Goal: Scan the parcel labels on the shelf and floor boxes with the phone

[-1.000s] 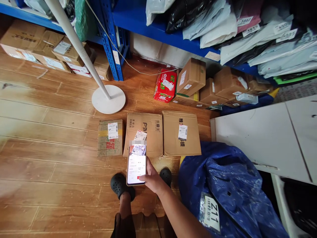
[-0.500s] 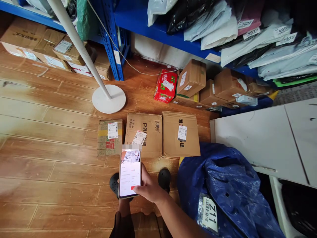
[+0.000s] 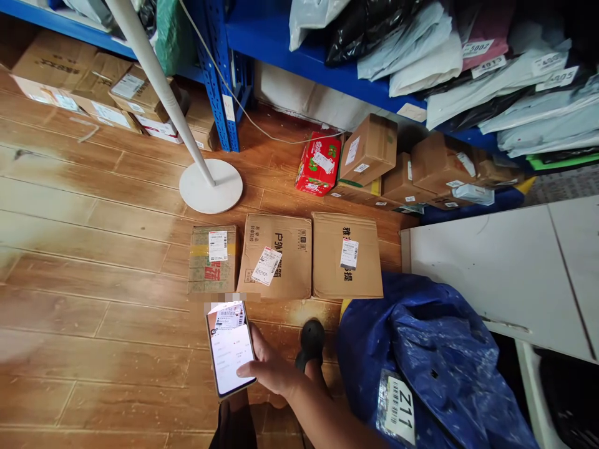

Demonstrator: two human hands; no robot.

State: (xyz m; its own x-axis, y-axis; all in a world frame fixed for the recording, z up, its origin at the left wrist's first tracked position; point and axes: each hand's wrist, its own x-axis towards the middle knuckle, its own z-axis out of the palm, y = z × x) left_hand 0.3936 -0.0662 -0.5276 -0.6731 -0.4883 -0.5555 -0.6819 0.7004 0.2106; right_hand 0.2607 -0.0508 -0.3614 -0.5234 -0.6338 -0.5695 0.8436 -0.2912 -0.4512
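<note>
My right hand (image 3: 266,365) is closed around a smartphone (image 3: 233,349), its thumb lying on the lower part of the lit screen. A barcode label and a pale panel show on that screen; the writing is too small to read. Beyond the phone, three labelled cardboard boxes stand in a row on the wooden floor: a small worn box (image 3: 200,274) with yellow tape, a middle box (image 3: 292,280) with a slanted label, and a right box (image 3: 327,280) with dark printing. Nowhere in the picture does my left hand appear.
A white pole's round base (image 3: 211,193) stands behind the boxes. Blue shelving (image 3: 281,47) holds bagged parcels, with a red box (image 3: 318,163) and brown cartons (image 3: 369,149) below. A blue sack (image 3: 440,337) tagged Z11 lies right, beside a white cabinet (image 3: 477,262).
The smartphone has moved down and left, away from the boxes, and tilted. A red button on its screen is gone. One dark shoe no longer shows beside the phone.
</note>
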